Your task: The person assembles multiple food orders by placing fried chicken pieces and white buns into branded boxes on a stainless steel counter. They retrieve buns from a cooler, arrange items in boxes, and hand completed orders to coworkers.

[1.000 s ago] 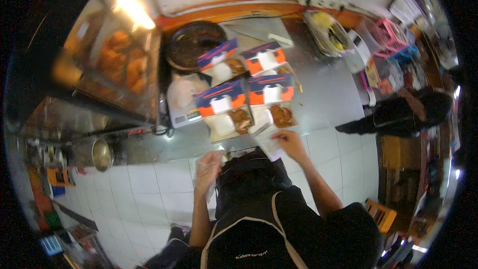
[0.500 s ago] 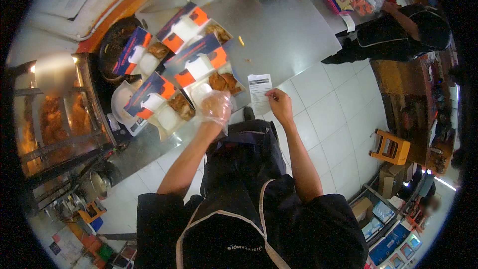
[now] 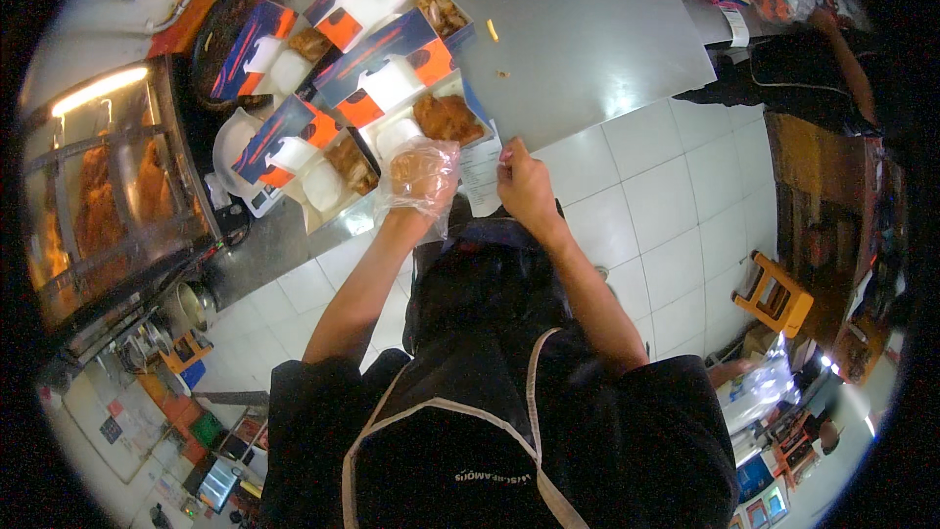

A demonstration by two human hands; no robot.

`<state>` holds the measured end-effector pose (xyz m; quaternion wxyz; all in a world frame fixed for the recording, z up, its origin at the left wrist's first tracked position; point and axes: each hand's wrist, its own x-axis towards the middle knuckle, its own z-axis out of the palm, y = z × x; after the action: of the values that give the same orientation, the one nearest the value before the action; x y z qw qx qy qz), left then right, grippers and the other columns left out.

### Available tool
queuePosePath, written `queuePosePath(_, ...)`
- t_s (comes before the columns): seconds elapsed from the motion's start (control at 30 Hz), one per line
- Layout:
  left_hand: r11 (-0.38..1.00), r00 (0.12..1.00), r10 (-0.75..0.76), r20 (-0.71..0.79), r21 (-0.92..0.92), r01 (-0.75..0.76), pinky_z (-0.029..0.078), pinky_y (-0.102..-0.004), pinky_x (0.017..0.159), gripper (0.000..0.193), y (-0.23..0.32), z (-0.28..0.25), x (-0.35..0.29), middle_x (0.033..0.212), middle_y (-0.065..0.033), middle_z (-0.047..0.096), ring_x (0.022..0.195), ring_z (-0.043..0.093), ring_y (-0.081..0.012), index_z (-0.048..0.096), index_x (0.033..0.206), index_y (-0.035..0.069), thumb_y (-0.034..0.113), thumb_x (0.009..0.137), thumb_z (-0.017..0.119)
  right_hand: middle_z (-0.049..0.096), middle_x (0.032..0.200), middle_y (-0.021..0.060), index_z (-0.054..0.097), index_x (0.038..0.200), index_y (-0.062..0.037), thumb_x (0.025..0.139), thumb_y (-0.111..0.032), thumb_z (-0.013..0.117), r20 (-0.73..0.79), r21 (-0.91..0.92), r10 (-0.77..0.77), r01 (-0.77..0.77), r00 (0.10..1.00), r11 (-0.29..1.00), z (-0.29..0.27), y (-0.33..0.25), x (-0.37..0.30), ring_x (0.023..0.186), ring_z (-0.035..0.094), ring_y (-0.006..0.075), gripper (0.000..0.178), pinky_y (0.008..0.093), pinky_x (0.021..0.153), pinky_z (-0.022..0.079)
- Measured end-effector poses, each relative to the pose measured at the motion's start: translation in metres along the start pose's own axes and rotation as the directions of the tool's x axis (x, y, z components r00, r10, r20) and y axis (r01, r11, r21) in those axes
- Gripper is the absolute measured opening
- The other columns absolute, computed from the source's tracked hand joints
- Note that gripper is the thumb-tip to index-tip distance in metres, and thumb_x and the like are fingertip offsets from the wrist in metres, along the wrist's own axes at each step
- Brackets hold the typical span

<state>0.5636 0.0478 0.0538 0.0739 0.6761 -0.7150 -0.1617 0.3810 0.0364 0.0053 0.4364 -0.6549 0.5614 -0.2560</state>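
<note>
My left hand (image 3: pixel 421 176), in a clear plastic glove, is closed at the front edge of the nearest open meal box (image 3: pixel 397 132). Its fingertips are hidden, so I cannot make out what they hold. Inside that box, brown fried chicken (image 3: pixel 448 120) lies beside a white mound that looks like rice. My bare right hand (image 3: pixel 527 181) pinches the right side of a white printed receipt (image 3: pixel 482 178), just right of the box. More open blue, orange and white boxes stand around it, such as one at the left (image 3: pixel 284 152), with chicken and white mounds inside.
The boxes stand on a steel counter (image 3: pixel 587 49) with a few food scraps. A lit glass cabinet (image 3: pixel 117 176) of fried food is at the left, a dark pan (image 3: pixel 230 34) behind. At the far right, another person's arm (image 3: pixel 850 64) reaches toward a plastic bag. An orange stool (image 3: pixel 774 296) stands on the tiles.
My right hand has moved left with the receipt, bringing it closer to my left hand and the box. The view has shifted. A shiny plastic bag now shows at the lower right.
</note>
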Motion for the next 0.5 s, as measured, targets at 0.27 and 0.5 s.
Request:
queuePosePath(0.27, 0.999, 0.998, -0.018, -0.054, -0.043, 0.016, 0.049, -0.0484, 0.065, 0.014, -0.002, -0.006, -0.009, 0.079, -0.0152, 0.067, 0.074, 0.064, -0.0354, 0.069, 0.096, 0.011, 0.017, 0.085, 0.065, 0.061, 0.073, 0.0243, 0.04, 0.106, -0.0017, 0.083, -0.001, 0.066, -0.029, -0.053, 0.049, -0.05, 0.998, 0.997, 0.002, -0.006, 0.012, 0.072, 0.062, 0.0478, 0.035, 0.0507, 0.062, 0.049)
queuePosePath(0.5, 0.902, 0.924, -0.381, -0.002, -0.22, 0.371, 0.052, -0.0429, 0.072, 0.03, 0.009, -0.04, -0.05, 0.09, -0.0169, 0.071, 0.077, 0.066, -0.0337, 0.071, 0.108, 0.012, 0.036, 0.091, 0.066, 0.066, 0.077, 0.0217, 0.044, 0.106, -0.0027, 0.09, -0.02, 0.066, -0.044, -0.094, 0.208, -0.211, 0.977, 0.973, -0.018, 0.004, -0.006, 0.076, 0.066, 0.0436, 0.032, 0.0527, 0.065, 0.05)
